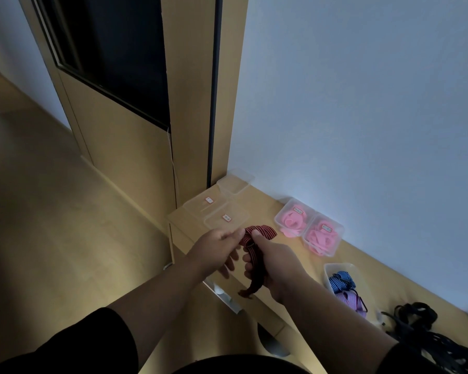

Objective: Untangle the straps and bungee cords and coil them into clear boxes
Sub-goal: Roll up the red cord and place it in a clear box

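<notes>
Light wood-laminate cabinet top [276, 211] runs from 12 o'clock down to 4 o'clock along a plain white wall [362, 103]. At 11 o'clock we see a tan door frame [195, 103] with a dark glass panel [119, 49]; tan floor [52, 211] fills 9 o'clock. Lighting dim, edges soft.

Dark red striped flat bungee cord [257, 238] sits mid-frame, held above the cabinet's front edge. We note it's looped: a bundle of folds at the top, a tail hanging out below the right hand toward 6 o'clock. A thin ring or hook shows at the fold; which of the two, we cannot tell.

Left hand [216, 249] pinches the top loops from 9 o'clock, lower fingers loose. Right hand [273, 263] is clenched around the cord's lower run, thumb up on the loops.

At 12 o'clock of the hands: clear plastic boxes with small labels [216, 211], and another clear box [235, 182] against the wall. At 2 o'clock: two lidded clear boxes of pink coiled straps [308, 228]. At 4 o'clock: open clear box [346, 268] with blue striped cord [341, 280] and purple striped cord [351, 299] inside. At 5 o'clock: black tangled straps [422, 333] piled on the top.
</notes>
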Motion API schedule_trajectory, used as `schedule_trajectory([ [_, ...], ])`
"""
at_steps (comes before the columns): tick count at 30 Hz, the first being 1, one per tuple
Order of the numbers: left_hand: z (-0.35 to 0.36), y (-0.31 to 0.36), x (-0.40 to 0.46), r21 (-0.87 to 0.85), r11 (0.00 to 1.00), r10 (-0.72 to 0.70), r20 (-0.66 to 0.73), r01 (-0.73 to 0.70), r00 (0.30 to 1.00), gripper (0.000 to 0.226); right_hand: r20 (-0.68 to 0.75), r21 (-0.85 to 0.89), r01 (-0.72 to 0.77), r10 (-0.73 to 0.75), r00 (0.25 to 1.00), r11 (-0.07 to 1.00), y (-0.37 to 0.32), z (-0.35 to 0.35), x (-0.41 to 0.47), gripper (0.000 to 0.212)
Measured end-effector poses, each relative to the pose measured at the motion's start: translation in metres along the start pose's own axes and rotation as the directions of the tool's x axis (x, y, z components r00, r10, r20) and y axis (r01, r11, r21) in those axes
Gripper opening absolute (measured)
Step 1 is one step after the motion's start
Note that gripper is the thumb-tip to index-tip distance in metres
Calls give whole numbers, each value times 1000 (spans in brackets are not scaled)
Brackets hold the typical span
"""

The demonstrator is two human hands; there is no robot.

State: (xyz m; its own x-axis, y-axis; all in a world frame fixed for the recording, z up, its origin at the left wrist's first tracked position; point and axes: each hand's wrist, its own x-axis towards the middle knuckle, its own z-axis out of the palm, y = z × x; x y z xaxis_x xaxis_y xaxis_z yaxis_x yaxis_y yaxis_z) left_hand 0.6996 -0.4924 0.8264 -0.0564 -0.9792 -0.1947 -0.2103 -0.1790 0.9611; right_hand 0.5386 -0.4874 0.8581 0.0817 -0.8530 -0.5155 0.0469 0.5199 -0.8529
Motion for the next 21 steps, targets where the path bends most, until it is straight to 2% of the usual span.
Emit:
schedule_trajectory([
  [2, 0, -1, 2, -52, 996, -74, 64, 77, 995, 38, 26, -34, 18, -17, 1000, 999, 2, -1, 0, 44],
  [6, -2, -4, 6, -102, 991, -77, 104, 87, 992, 27, 55, -51, 24, -21, 998, 998, 5, -1, -2, 41],
  [9, 1, -3, 10, -141, 986, -79, 55, 86, 995, 14, 59, -89, 28, -23, 998, 996, 5, -1, -5, 37],
  [11, 1, -2, 11, -29, 1000, -4, -11, 4, 1000, 7, 52, -129, 9, -2, 999, 992, 5, -1, -5, 31],
  [12, 0, -1, 10, 113, 991, 70, -37, -66, 997, 6, 53, -143, -8, 15, 998, 990, 5, -2, -5, 28],
  [13, -2, 0, 9, 284, 949, 158, -44, -139, 986, 8, 58, -147, -24, 32, 998, 989, 6, -2, -5, 26],
  [15, -5, 0, 8, 590, 761, 333, 1, -270, 943, 17, 83, -126, -50, 61, 995, 991, 5, -2, -5, 27],
  [16, -6, 0, 8, 674, 666, 401, 36, -319, 915, 20, 99, -98, -69, 78, 992, 993, 5, -2, -5, 31],
  [18, -7, -4, 7, 749, 523, 509, 107, -406, 854, 21, 120, -16, -125, 126, 985, 992, 4, 0, -4, 44],
  [21, -5, -9, 3, 765, 347, 659, 213, -543, 721, 14, 112, 54, -181, 174, 978, 982, 4, 0, -2, 60],
])
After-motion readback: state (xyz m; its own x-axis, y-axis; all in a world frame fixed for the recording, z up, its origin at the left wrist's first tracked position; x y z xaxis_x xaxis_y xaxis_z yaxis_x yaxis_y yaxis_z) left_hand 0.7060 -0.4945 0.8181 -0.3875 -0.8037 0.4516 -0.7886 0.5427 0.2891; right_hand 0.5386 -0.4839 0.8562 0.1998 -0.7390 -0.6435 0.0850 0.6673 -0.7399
